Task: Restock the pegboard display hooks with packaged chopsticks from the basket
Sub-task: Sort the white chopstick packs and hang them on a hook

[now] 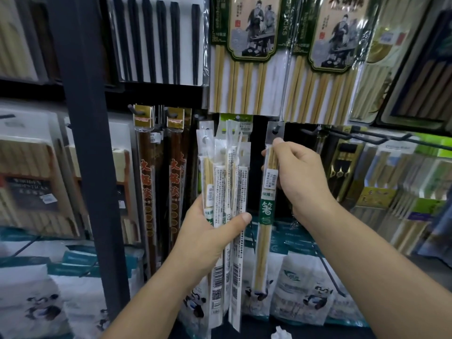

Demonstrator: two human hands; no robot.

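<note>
My left hand (208, 238): grips bundle of chopstick packs (227, 182)
My right hand (300, 174): pinches single pack (266, 211), top edge at hook (276, 129)

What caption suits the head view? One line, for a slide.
Right hand holds one chopstick pack at a hook while left hand grips a bundle of packs.

**Dim aisle, soft edges**

Light was dim, cool and even. My left hand (208, 236), right hand (300, 177) and the packs (227, 182) were sharp; their wrap showed faint glare. The left shelves (29, 192) blurred, and the post (85, 143) leaned with edge distortion.
</note>
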